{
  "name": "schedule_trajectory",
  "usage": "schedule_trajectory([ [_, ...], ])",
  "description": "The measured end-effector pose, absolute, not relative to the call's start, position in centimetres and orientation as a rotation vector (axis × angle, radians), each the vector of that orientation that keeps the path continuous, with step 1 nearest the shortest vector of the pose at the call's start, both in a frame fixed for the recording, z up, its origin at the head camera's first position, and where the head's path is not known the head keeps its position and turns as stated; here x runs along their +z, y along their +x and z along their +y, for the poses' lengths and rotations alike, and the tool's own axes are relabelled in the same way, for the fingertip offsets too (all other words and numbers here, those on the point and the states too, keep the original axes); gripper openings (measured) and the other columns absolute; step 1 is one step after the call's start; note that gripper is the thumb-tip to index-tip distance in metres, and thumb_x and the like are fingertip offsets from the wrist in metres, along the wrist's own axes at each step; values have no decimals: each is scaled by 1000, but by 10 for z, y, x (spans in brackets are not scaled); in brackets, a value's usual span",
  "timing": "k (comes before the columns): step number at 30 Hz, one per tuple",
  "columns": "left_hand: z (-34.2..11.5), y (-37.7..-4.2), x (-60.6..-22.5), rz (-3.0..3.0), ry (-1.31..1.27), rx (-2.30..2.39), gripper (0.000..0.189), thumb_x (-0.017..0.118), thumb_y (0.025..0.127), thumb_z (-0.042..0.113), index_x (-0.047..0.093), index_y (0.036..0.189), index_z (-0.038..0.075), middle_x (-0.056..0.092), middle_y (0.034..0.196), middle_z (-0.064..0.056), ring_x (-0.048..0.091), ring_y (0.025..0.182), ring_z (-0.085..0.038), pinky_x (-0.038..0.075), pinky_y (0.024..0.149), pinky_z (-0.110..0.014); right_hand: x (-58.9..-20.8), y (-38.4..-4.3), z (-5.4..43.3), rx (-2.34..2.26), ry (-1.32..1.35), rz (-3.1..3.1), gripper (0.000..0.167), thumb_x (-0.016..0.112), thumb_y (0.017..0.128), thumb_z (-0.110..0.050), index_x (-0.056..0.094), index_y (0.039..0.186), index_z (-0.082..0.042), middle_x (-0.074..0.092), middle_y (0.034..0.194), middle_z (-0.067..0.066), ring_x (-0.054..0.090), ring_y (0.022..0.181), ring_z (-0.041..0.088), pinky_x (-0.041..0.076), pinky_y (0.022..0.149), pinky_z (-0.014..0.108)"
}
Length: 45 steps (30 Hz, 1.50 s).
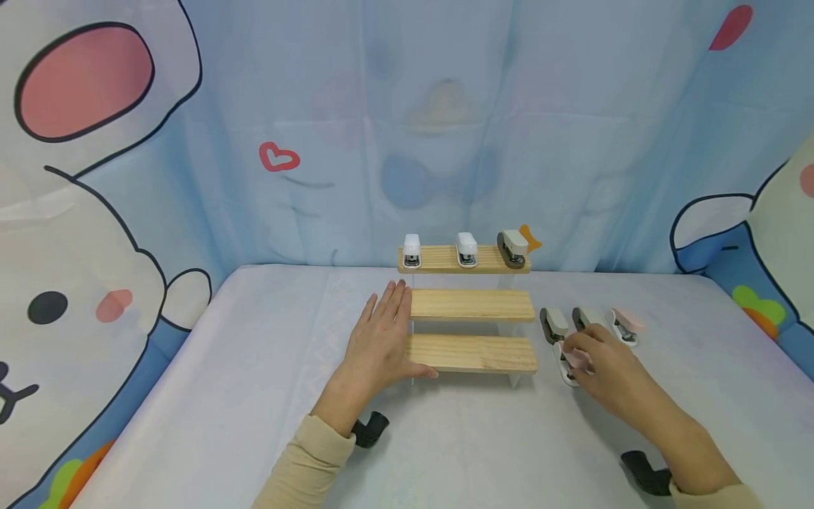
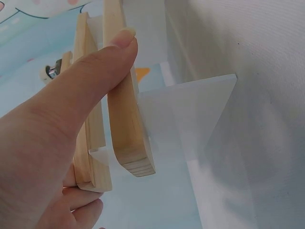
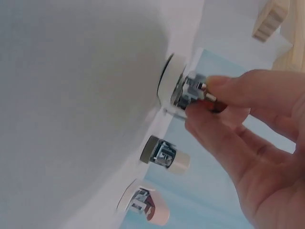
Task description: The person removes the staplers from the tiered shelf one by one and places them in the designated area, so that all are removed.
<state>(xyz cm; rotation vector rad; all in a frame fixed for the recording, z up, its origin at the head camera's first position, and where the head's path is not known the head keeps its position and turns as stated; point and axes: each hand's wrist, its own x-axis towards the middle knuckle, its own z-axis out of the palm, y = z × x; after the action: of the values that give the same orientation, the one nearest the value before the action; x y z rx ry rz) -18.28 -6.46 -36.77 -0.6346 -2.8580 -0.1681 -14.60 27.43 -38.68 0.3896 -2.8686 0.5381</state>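
My left hand [image 1: 381,339] rests against the left end of a three-tier wooden display rack [image 1: 473,304]. Its fingers extend along that side, and the thumb lies over the front of the lowest shelf [image 2: 126,129]. With thumb and fingers, my right hand [image 1: 613,371] pinches a small pink stapler with a white base [image 3: 171,81], right of the rack and low over the table. The fingers hide part of its pink top. Close behind it stand two dark-based pale staplers, one grey-topped [image 1: 555,322] and another partly behind the hand [image 1: 584,316], plus a second pink stapler [image 1: 626,324].
Two white staplers [image 1: 412,250] [image 1: 467,249] and a grey one with a dark base [image 1: 512,247] stand on the rack's top shelf. Clear panels [image 2: 190,105] support the shelves. A printed blue curtain [image 1: 318,177] hangs behind the white-covered table [image 1: 254,382].
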Motion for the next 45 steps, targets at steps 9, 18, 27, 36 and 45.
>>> schedule_trajectory([
  [9, -65, -183, -368, -2854, -635, -176, 139, 80, 59, 74, 16, 158, 0, 17, 166, -14, 16, 155, -27, 17, 127, -45, -386, -146, 277, 570, 396, -2887, 26, 72, 79, 8, 67, 103, 0, 56, 105, 17, 61, 88, 29, 55, 64, 37],
  [18, -64, -184, -368, -2857, -634, -174, 139, 79, 59, 75, 16, 158, 0, 19, 165, -15, 16, 155, -27, 17, 127, -46, -379, -146, 279, 503, 400, -2945, 27, 77, 80, -4, 67, 105, -2, 58, 105, 17, 58, 84, 24, 53, 66, 38],
  [27, -64, -184, -367, -2868, -625, -169, 140, 80, 59, 74, 15, 158, -1, 19, 166, -15, 15, 155, -26, 16, 127, -45, -363, -150, 275, 470, 431, -2794, 27, 75, 86, -13, 66, 110, -3, 59, 111, 20, 59, 93, 34, 54, 71, 49],
  [36, -64, -184, -369, -2867, -628, -150, 139, 78, 60, 75, 15, 158, -1, 19, 165, -15, 15, 155, -26, 16, 127, -45, -346, -159, 265, 461, 532, -2601, 31, 79, 79, -3, 66, 107, -2, 58, 112, 19, 60, 84, 27, 52, 62, 40],
  [45, -64, -184, -368, -2867, -626, -150, 139, 79, 59, 75, 15, 158, 0, 19, 166, -14, 15, 155, -26, 16, 127, -45, -331, -166, 252, 481, 521, -2587, 33, 76, 81, -3, 64, 112, -2, 56, 119, 20, 61, 87, 33, 56, 69, 50],
])
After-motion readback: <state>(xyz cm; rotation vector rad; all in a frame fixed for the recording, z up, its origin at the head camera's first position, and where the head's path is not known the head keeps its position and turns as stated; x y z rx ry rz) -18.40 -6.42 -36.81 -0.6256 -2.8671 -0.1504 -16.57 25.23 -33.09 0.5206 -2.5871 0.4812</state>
